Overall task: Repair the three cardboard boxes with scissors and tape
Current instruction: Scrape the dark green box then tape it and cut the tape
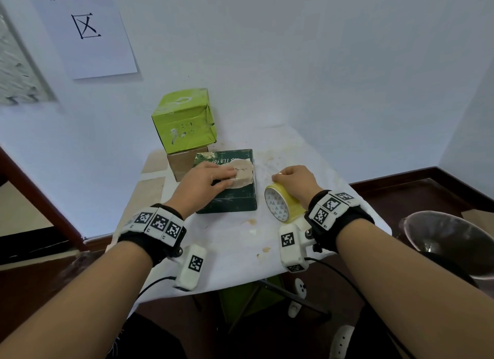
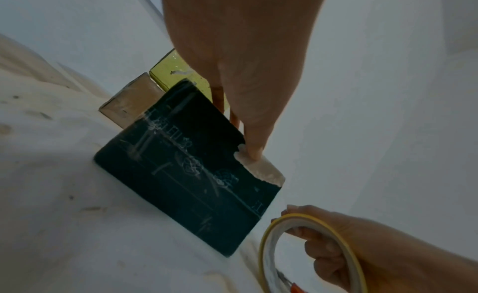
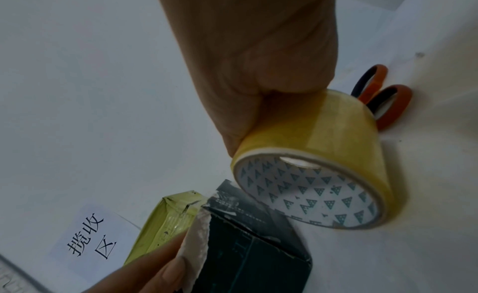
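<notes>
A dark green box with a torn pale patch on its top lies flat on the white-covered table. My left hand lies on it with straight fingers pressing the torn patch. My right hand grips a yellow tape roll standing on edge just right of the box. Orange-handled scissors lie behind the roll. A lime green box sits on a brown cardboard box at the back.
A white wall rises right behind the boxes, with a paper sign on it. The table's front edge runs near my wrists. A black bin with a clear liner stands to the right on the dark floor.
</notes>
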The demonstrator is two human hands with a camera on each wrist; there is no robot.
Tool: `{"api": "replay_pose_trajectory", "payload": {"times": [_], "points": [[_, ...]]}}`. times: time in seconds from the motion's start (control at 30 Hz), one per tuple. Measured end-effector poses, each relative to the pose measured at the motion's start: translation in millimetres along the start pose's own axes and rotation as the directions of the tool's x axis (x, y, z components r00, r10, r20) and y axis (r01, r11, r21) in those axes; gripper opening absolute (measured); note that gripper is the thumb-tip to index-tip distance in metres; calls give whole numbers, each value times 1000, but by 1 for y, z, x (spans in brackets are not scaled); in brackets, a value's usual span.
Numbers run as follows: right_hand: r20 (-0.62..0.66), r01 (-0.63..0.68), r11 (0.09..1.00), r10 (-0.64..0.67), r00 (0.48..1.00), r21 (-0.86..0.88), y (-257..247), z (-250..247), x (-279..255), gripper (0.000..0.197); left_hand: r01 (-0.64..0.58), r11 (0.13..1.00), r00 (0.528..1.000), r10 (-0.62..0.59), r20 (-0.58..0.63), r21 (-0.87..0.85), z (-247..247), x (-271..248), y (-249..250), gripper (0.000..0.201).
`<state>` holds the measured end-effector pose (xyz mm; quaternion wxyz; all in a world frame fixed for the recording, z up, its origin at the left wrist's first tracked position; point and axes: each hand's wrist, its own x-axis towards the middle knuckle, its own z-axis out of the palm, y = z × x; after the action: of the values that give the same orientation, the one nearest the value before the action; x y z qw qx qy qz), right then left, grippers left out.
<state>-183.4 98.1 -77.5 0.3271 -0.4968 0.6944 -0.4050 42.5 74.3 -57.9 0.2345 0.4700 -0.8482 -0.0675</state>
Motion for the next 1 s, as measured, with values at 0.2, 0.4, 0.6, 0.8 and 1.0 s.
{"api": "replay_pose_trajectory", "payload": {"times": [0.2, 0.4, 0.6, 0.8, 1.0], "points": [[0, 3, 1000, -3, 1000, -6, 0, 1, -1, 14, 72, 997, 994, -75, -73, -36, 3, -1, 9, 29], [4, 12, 1000, -12, 1000, -3, 1, 1, 0, 16, 5, 999, 999, -7, -40, -42, 10, -1, 19, 34], [-6, 46, 999, -46, 999, -4, 1, 1, -4, 16, -17, 999, 999, 16, 45, 27, 9, 0, 32, 34], [34, 22, 1000, -23, 999, 20, -4, -16, -10, 15, 130, 982, 991, -123, 62, -136, -15, 6, 37, 41], [28, 142, 978, -148, 989, 150, -39, -45, -25, 13, 231, 749, 962, -273, 29, -621, -26, 22, 55, 26]]}}
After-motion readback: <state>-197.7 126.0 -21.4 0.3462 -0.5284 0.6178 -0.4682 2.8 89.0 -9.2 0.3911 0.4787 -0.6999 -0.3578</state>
